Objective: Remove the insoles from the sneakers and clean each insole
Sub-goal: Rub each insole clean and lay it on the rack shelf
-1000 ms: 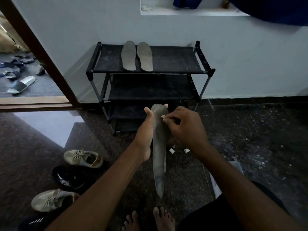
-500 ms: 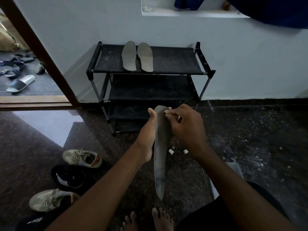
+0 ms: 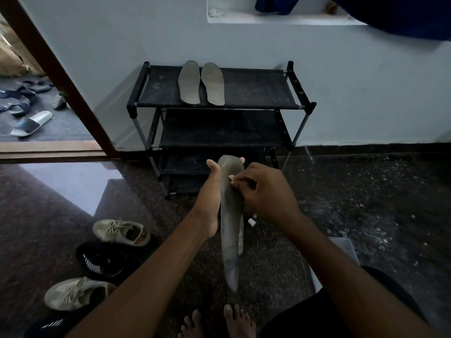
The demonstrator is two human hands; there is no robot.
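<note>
I hold a grey insole (image 3: 230, 215) upright in front of me, toe end up. My left hand (image 3: 210, 198) grips its upper part from the left, thumb raised. My right hand (image 3: 266, 191) is curled, its pinched fingertips pressed on the insole's upper face. Whether they hold anything small I cannot tell. Two more grey insoles (image 3: 189, 81) (image 3: 213, 82) lie side by side on the top shelf of the black shoe rack (image 3: 256, 89). On the floor at left are two beige sneakers (image 3: 120, 231) (image 3: 73, 292) and a black sneaker (image 3: 102, 261) between them.
Another black shoe (image 3: 46, 324) shows at the bottom left. A pale box (image 3: 346, 247) stands by my right arm and a small white piece (image 3: 251, 222) lies on the floor. My bare feet (image 3: 219, 323) are below. An open doorway with sandals (image 3: 31, 123) is at left.
My right hand's fingertips have moved up and then a little down along the insole's upper face. The left hand has kept its grip with the insole nearly still.
</note>
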